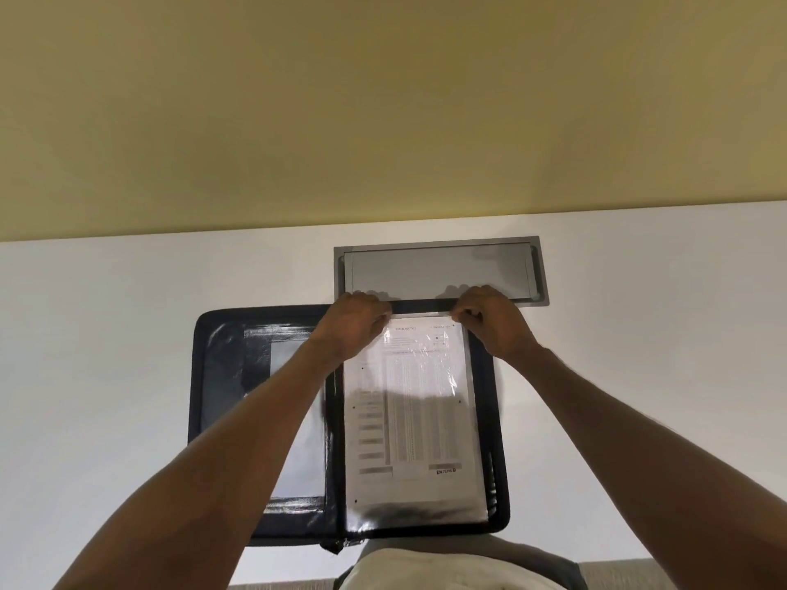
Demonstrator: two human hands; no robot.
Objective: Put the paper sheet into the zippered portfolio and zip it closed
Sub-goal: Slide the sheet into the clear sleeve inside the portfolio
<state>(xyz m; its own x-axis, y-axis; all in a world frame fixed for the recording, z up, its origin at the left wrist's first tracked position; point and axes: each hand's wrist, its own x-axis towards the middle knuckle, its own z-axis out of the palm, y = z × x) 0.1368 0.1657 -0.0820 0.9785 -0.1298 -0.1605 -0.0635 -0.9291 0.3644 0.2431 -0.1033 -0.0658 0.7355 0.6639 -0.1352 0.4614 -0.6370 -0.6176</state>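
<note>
A black zippered portfolio (221, 376) lies open flat on the white table. The printed paper sheet (417, 402) sits on its right half, under a shiny clear plastic sleeve. My left hand (355, 319) pinches the top edge of the sleeve near the sheet's upper left corner. At the upper right corner my right hand (489, 319) pinches that same top edge. Both forearms reach over the portfolio, the left one hiding part of the spine. The left half shows pockets and a pale panel.
A grey metal cable hatch (438, 270) is set into the white table (106, 355) just behind the portfolio. A yellow wall rises beyond the table's far edge. My torso in a light shirt (447, 572) is at the near edge.
</note>
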